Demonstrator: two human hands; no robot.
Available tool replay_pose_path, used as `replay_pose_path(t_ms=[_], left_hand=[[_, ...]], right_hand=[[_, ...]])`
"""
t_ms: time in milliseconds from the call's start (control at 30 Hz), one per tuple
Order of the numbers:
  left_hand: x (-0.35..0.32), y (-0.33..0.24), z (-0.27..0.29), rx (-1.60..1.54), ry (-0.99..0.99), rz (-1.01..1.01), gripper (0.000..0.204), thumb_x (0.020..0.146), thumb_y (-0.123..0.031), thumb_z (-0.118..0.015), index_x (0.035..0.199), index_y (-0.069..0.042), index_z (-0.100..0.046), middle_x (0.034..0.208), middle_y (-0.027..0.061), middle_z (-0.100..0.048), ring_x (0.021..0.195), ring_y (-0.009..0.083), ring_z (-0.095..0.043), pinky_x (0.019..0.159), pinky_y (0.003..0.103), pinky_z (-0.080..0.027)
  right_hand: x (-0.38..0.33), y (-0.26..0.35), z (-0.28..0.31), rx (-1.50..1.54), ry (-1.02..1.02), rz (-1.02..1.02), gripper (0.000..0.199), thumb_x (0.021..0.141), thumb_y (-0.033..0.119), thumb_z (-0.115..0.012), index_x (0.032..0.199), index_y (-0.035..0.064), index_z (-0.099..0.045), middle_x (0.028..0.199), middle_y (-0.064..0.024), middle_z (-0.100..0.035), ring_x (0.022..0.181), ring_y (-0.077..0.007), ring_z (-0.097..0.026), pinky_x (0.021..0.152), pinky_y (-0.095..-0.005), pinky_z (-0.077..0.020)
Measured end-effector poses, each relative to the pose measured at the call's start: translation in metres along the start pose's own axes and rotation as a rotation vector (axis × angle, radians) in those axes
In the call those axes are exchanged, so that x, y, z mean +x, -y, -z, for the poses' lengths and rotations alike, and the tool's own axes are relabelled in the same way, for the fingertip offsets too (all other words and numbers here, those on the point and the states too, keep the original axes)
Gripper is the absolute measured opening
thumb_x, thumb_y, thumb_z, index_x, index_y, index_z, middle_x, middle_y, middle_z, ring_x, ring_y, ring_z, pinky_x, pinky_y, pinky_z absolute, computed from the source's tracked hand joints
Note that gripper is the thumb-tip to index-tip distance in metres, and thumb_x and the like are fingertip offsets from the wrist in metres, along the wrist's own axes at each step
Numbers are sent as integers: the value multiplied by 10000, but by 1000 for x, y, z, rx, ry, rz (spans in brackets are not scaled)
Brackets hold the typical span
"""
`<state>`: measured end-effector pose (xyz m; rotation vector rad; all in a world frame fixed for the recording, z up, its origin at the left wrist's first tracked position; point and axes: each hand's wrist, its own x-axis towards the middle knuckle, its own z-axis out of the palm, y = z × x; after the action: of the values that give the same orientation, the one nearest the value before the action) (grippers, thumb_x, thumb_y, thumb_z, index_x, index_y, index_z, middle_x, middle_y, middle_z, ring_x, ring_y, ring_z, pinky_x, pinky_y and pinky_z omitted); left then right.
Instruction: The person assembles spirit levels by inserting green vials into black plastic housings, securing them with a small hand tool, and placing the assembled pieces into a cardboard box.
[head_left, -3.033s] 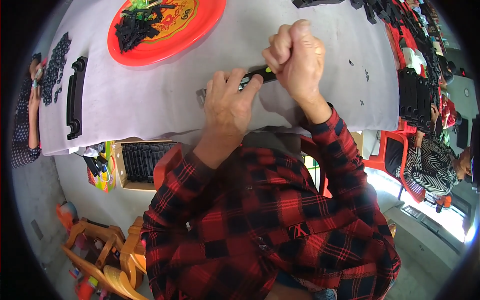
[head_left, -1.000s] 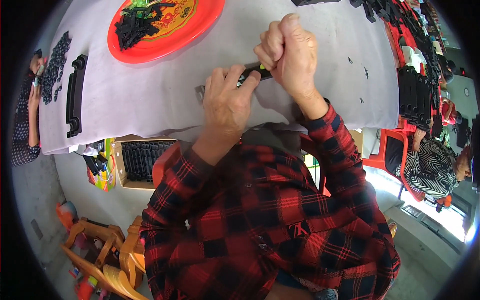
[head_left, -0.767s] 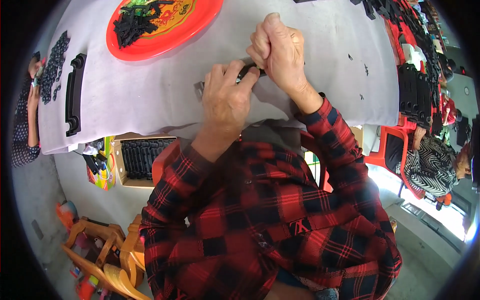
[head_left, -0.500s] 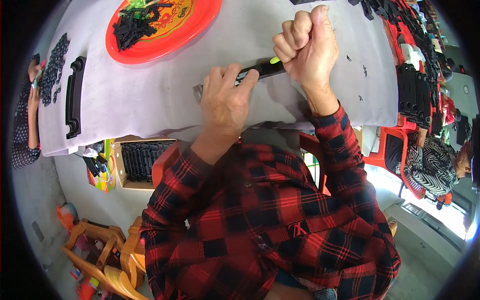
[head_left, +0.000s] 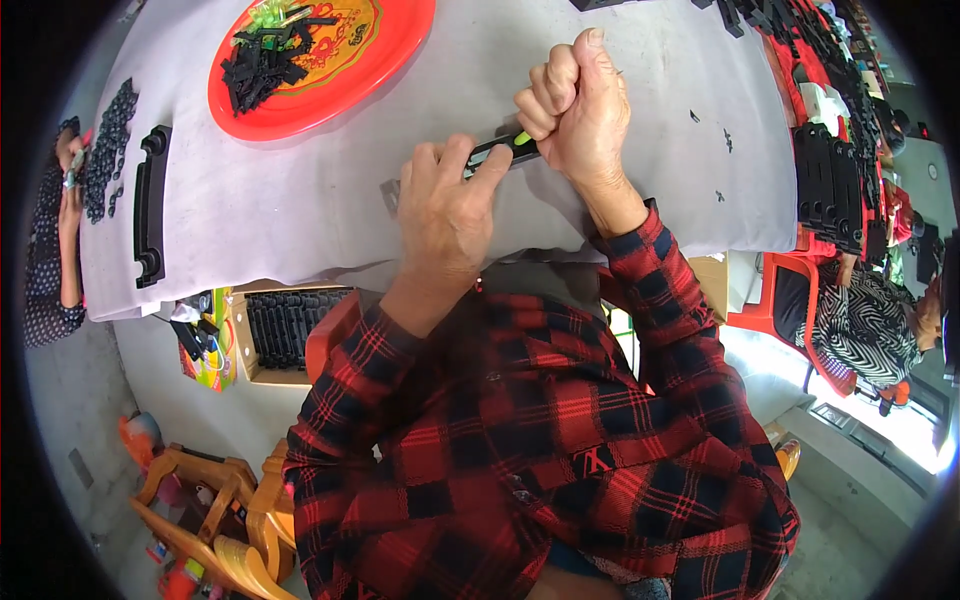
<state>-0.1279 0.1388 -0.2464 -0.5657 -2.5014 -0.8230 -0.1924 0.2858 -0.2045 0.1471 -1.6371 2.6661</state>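
A slim black plastic bar lies slanted on the grey cloth in front of me. My left hand grips its near-left part, thumb and fingers on either side. My right hand is a closed fist, thumb upward, at the bar's far-right end. A small bright green piece shows by the fist's lower edge; whether it is in my fingers or on the bar cannot be told. Farther left, a red plate holds black strips and clear green pieces.
A longer black plastic part and a pile of small black pieces lie left. Black parts line the right edge. Below the table stands a carton of black parts. One person sits at each side.
My right fist has moved left and slightly down, nearer my left hand, and the green piece has shifted with it. My left hand keeps its grip on the bar.
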Motion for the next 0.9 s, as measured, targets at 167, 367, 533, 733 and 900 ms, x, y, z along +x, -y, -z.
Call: replay_pose_path(t_ms=[167, 367, 533, 733, 900], left_hand=[[0, 0, 0, 14, -4, -5, 355, 748, -23, -734, 1083, -138, -728, 1042, 50, -609, 878, 269, -549, 760, 392, -447], [3, 3, -3, 3, -62, -49, 286, 778, -81, -667, 1047, -161, -720, 954, 22, -558, 811, 244, -511, 705, 385, -435], [1, -2, 2, 18, 22, -2, 355, 750, -31, -728, 1087, -143, -728, 1047, 58, -607, 883, 271, -547, 770, 385, -452], [1, -1, 2, 21, 31, 9, 342, 764, -45, -722, 1090, -149, -726, 1043, 58, -604, 887, 270, -548, 775, 387, -454], [2, -3, 3, 47, 64, 24, 350, 771, -50, -718, 1104, -156, -725, 1052, 58, -603, 893, 269, -549, 785, 389, -455]], right_hand=[[1, -2, 0, 4, 15, -2, 613, 1073, 516, -345, 615, 109, -326, 527, 23, -230, 462, -93, -143, 426, -280, -142], [-1, -4, -6, -127, 35, 57, 610, 1075, 499, -358, 608, 107, -329, 530, 24, -230, 461, -95, -143, 426, -282, -145], [-1, -3, 2, -40, 60, 47, 606, 1072, 501, -363, 610, 111, -325, 530, 25, -236, 463, -96, -136, 425, -285, -141], [-1, -4, 6, 37, 45, 4, 618, 1060, 551, -338, 616, 123, -300, 530, 28, -220, 467, -98, -120, 427, -289, -123], [-1, -3, 10, 75, 61, -3, 616, 1065, 557, -293, 620, 132, -285, 529, 26, -213, 470, -101, -115, 427, -293, -114]])
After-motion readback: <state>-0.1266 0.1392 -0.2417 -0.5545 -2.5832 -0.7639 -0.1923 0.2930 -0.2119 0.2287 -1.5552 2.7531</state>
